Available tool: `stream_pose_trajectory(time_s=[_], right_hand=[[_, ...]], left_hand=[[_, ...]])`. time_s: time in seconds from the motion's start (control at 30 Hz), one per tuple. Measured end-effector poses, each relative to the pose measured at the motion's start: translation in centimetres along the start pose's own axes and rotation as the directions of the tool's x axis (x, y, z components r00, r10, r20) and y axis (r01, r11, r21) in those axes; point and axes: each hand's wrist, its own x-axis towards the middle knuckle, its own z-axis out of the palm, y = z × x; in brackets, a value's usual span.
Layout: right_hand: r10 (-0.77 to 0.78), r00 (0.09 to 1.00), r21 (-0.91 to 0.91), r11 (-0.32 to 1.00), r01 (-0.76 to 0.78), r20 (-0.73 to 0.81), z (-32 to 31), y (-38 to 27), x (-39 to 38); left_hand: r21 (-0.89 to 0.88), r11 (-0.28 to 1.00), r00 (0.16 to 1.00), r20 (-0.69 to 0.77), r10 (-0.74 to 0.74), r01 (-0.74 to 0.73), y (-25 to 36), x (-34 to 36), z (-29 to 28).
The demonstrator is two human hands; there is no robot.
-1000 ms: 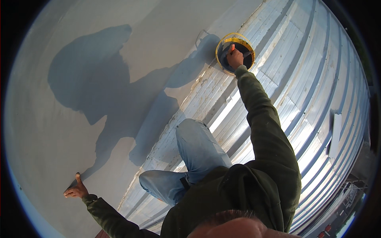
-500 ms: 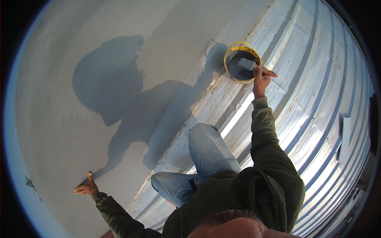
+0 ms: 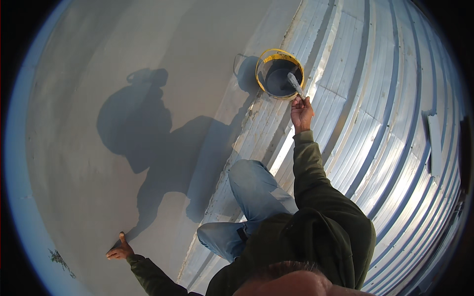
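My right hand (image 3: 302, 114) grips a paintbrush (image 3: 295, 83) by its handle at the near right rim of a bucket. The bristles, coated in grey, hang over the bucket's mouth. This round bucket (image 3: 300, 66) has a yellow rim and wire handle and holds dark grey liquid (image 3: 278, 79). It stands on the ribbed metal sheeting beside the wall. Far to the left, my left hand (image 3: 121, 248) rests against the smooth grey wall (image 3: 74, 163), thumb raised and fingers stretched out, with nothing in it.
Ribbed metal roofing (image 3: 365, 133) curves away on the right. A rough seam (image 3: 242, 133) runs between it and the wall. A loose pale strip (image 3: 435, 145) lies at the far right. My bent knees (image 3: 252, 187) are close to the seam, and my shadow falls on the wall.
The brush has turned from lying flat across the bucket to a steeper tilt, with my right hand now lower at the rim. The whole view has shifted slightly; my left hand stays on the wall.
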Motion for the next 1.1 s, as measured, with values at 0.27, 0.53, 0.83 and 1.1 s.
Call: stream_pose_trajectory(time_s=[0.27,0.53,0.83,1.1], right_hand=[[-0.042,0.991,0.111,0.993,0.028,0.125,1.0,0.8,-0.6],[0.005,0.984,0.194,0.980,-0.040,0.179,1.5,1.6,0.7],[-0.030,0.988,0.142,0.990,0.007,0.155,0.8,1.6,0.7],[0.081,0.970,0.129,0.985,-0.113,0.229,3.7,3.9,-2.6]], left_hand=[[-0.286,0.929,0.914,0.390,-0.110,0.234,1.7,1.0,-2.7],[-0.323,0.902,0.881,0.459,-0.115,0.285,2.7,1.6,-4.7],[-0.311,0.912,0.894,0.433,-0.114,0.267,2.2,1.6,-5.0],[-0.331,0.892,0.873,0.472,-0.126,0.307,1.9,2.0,-6.2]])
